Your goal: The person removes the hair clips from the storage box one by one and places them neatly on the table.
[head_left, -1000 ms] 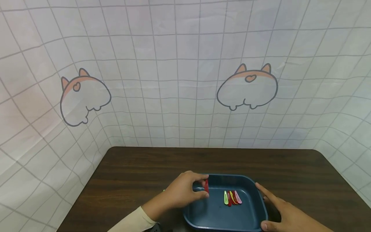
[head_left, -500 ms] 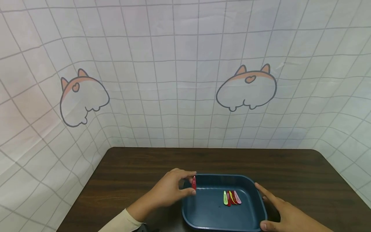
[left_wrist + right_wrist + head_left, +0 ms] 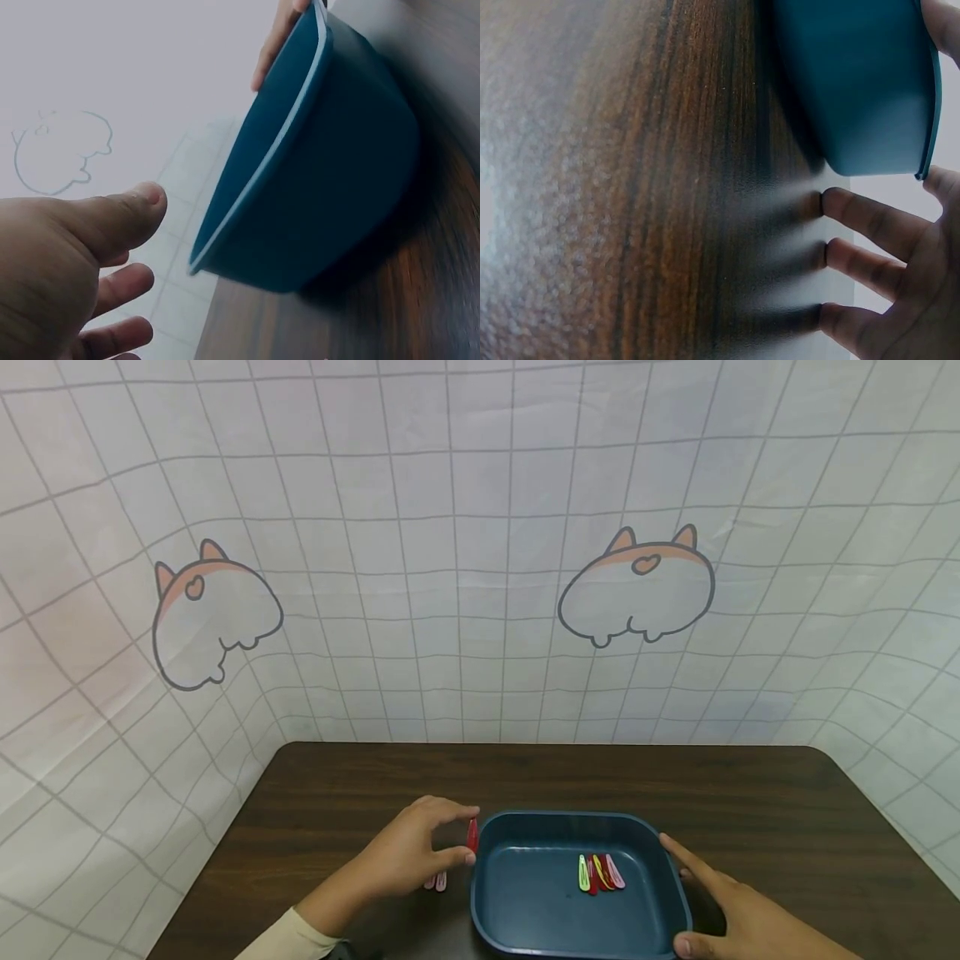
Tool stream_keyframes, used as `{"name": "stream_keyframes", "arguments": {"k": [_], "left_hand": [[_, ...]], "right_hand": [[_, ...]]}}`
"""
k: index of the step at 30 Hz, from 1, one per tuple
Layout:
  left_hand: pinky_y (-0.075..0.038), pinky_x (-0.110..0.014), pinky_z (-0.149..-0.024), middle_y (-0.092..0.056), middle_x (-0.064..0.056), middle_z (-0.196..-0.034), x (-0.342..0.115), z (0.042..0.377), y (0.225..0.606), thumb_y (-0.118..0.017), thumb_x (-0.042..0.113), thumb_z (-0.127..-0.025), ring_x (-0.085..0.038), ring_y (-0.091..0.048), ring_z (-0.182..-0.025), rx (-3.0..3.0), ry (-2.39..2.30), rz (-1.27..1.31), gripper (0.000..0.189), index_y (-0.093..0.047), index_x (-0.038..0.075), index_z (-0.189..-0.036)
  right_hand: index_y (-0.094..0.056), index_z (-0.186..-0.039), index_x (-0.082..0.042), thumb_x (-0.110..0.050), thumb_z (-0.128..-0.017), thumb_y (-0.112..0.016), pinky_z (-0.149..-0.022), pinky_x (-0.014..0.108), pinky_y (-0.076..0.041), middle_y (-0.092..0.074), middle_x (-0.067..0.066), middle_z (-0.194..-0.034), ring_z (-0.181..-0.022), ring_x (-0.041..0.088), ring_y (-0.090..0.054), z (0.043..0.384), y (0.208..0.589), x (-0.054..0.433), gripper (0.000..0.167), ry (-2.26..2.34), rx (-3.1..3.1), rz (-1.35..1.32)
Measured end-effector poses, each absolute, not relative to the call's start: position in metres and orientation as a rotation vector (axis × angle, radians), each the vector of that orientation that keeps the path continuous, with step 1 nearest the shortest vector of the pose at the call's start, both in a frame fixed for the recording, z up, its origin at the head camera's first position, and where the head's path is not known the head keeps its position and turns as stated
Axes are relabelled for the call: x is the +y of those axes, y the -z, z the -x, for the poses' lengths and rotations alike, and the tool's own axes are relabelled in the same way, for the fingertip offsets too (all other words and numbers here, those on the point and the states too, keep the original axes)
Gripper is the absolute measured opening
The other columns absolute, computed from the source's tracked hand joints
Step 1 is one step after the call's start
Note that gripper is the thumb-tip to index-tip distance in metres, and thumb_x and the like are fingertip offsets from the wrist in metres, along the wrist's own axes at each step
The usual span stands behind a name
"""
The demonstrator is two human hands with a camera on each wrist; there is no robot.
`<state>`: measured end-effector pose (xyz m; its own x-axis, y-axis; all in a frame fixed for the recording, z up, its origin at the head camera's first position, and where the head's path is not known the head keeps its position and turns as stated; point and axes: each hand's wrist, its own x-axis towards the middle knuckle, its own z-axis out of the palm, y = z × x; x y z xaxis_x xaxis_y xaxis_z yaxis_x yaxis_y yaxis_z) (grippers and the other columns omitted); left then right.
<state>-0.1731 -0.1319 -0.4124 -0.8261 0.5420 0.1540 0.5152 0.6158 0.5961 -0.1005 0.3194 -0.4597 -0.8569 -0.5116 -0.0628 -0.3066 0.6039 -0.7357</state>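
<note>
In the head view my left hand [image 3: 405, 852] pinches a red snap hair clip [image 3: 472, 834] upright between thumb and index finger, just outside the left rim of a dark blue tray [image 3: 540, 914]. The left wrist view shows the thumb side of that hand [image 3: 67, 255] but not the clip. Inside the tray lie several hair clips [image 3: 600, 872], green, red, yellow and pink, side by side. My right hand [image 3: 738, 906] rests against the tray's right side, thumb and index finger at its rim; in the right wrist view its other fingers [image 3: 866, 270] are extended and touch the table.
Pink hair clips [image 3: 440, 882] lie on the dark wooden table [image 3: 360, 777], partly hidden behind my left hand. A white gridded curtain [image 3: 480, 568] with printed corgi shapes surrounds the table's back and sides.
My left hand has moved left with the red hair clip, from over the tray to beyond its left rim. Pink clips on the table have come into view. My right hand stays put.
</note>
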Motion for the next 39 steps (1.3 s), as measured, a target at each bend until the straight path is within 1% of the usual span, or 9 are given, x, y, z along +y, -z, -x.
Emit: {"name": "stream_keyframes", "arguments": {"k": [4, 8, 15, 22, 27, 34, 39], "left_hand": [[-0.043, -0.052, -0.106, -0.065, 0.002, -0.132, -0.141, 0.175, 0.418, -0.082, 0.033, -0.089, -0.023, -0.054, -0.128, 2.788, -0.999, -0.944, 0.053, -0.066, 0.016, -0.137], [-0.042, -0.053, -0.107, -0.062, 0.002, -0.135, -0.150, 0.177, 0.423, -0.080, 0.035, -0.090, -0.024, -0.053, -0.130, 2.766, -0.983, -0.961, 0.054, -0.065, 0.017, -0.138], [-0.042, -0.058, -0.106, -0.058, -0.001, -0.139, -0.166, 0.180, 0.434, -0.079, 0.028, -0.091, -0.029, -0.051, -0.132, 2.727, -0.961, -0.973, 0.052, -0.064, 0.015, -0.139], [-0.043, -0.057, -0.105, -0.058, -0.002, -0.138, -0.182, 0.183, 0.449, -0.077, 0.037, -0.092, -0.027, -0.053, -0.130, 2.731, -0.948, -0.969, 0.055, -0.064, 0.012, -0.139], [-0.045, -0.056, -0.104, -0.057, -0.003, -0.139, -0.192, 0.186, 0.459, -0.077, 0.037, -0.092, -0.027, -0.054, -0.129, 2.727, -0.959, -0.965, 0.055, -0.064, 0.012, -0.139], [-0.042, -0.059, -0.106, -0.054, -0.008, -0.144, -0.203, 0.187, 0.468, -0.076, 0.039, -0.093, -0.034, -0.050, -0.134, 2.730, -0.967, -0.917, 0.056, -0.063, 0.012, -0.140], [-0.039, -0.063, -0.106, -0.052, -0.011, -0.146, -0.208, 0.185, 0.470, -0.076, 0.038, -0.093, -0.039, -0.047, -0.136, 2.730, -0.945, -0.873, 0.055, -0.063, 0.013, -0.140]], "right_hand": [[-0.003, -0.166, -0.025, -0.035, -0.097, -0.070, -0.076, 0.074, -0.049, -0.041, 0.034, -0.151, -0.126, 0.062, -0.046, 0.100, 0.458, 0.320, 0.097, 1.111, 2.545, 0.653], [-0.002, -0.166, -0.029, -0.036, -0.098, -0.070, -0.077, 0.073, -0.049, -0.041, 0.032, -0.152, -0.127, 0.060, -0.047, 0.100, 0.458, 0.320, 0.096, 1.117, 2.521, 0.633], [-0.003, -0.166, -0.026, -0.037, -0.098, -0.069, -0.077, 0.073, -0.049, -0.041, 0.031, -0.152, -0.127, 0.060, -0.046, 0.100, 0.458, 0.320, 0.096, 1.099, 2.542, 0.645], [-0.002, -0.166, -0.026, -0.039, -0.098, -0.068, -0.076, 0.073, -0.049, -0.040, 0.031, -0.153, -0.127, 0.061, -0.046, 0.100, 0.460, 0.320, 0.096, 1.081, 2.562, 0.655], [-0.002, -0.166, -0.027, -0.038, -0.098, -0.068, -0.076, 0.073, -0.049, -0.040, 0.032, -0.153, -0.127, 0.061, -0.046, 0.099, 0.460, 0.320, 0.096, 1.086, 2.554, 0.647], [-0.002, -0.166, -0.029, -0.037, -0.098, -0.070, -0.076, 0.072, -0.050, -0.043, 0.029, -0.152, -0.127, 0.059, -0.048, 0.099, 0.460, 0.320, 0.097, 1.074, 2.580, 0.660], [-0.002, -0.166, -0.027, -0.036, -0.097, -0.071, -0.076, 0.072, -0.050, -0.043, 0.030, -0.152, -0.127, 0.059, -0.048, 0.098, 0.460, 0.320, 0.098, 1.076, 2.575, 0.646]]}}
